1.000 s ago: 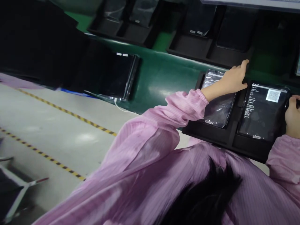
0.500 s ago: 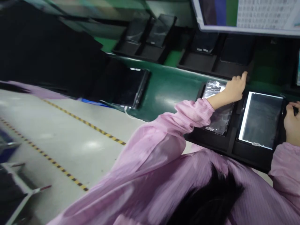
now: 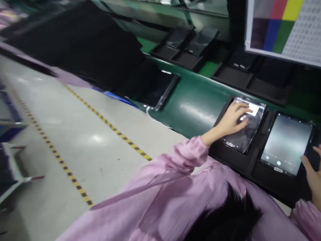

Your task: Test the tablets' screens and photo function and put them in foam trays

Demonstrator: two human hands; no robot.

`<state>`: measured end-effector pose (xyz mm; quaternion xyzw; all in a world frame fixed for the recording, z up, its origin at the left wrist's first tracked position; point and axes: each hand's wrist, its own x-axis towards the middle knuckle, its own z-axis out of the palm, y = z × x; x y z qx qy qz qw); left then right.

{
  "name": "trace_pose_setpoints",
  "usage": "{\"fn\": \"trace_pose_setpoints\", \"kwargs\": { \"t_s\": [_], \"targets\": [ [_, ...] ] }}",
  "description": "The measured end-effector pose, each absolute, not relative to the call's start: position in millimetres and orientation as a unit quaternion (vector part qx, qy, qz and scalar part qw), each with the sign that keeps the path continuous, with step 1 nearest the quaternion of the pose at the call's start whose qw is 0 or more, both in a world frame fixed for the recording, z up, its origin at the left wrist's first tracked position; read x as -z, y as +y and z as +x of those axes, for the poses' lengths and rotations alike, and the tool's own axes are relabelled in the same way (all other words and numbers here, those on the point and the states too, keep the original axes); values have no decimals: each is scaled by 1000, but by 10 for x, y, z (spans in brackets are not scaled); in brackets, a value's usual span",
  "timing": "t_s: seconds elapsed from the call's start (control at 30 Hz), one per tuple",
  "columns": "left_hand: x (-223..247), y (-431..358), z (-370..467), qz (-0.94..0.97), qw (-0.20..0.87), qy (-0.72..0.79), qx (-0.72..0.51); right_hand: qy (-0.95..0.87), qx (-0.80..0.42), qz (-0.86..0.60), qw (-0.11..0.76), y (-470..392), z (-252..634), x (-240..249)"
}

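My left hand (image 3: 234, 118) is over the film-covered tablet (image 3: 243, 134), fingers spread near a white patch on its screen; whether the fingertips touch is unclear. That tablet lies in the left part of a black tray (image 3: 230, 156). In the right part sits a second tablet (image 3: 287, 144) with a lit, greyish screen and round icons near its lower edge. Beside its right edge is my right hand (image 3: 313, 170), fingers apart and partly cut off by the frame. Neither hand holds anything.
Another tablet (image 3: 159, 88) lies on the green bench (image 3: 198, 100) to the left, near a white cable (image 3: 155, 119). Behind are black trays (image 3: 233, 77) with more tablets. A framed colour chart (image 3: 283, 30) hangs at upper right. Large black sheeting (image 3: 82, 43) covers the upper left.
My left hand has moved left and down from the trays' middle to over the left tablet. My right hand's fingers have spread. The right tablet's screen now shows icons. The camera view has shifted.
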<state>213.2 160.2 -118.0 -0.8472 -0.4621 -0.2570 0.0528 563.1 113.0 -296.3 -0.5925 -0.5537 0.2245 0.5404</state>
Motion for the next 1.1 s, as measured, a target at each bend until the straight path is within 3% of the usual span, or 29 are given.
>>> {"fn": "trace_pose_setpoints", "kwargs": {
  "t_s": [0.37,1.1],
  "targets": [
    [1679,632,1599,-877,74,-430,199,-629,-353,-576,384,915,5807,2770],
    [1716,603,1698,-889,74,-445,80,-610,-389,-594,352,891,5788,2643]
  ]
}}
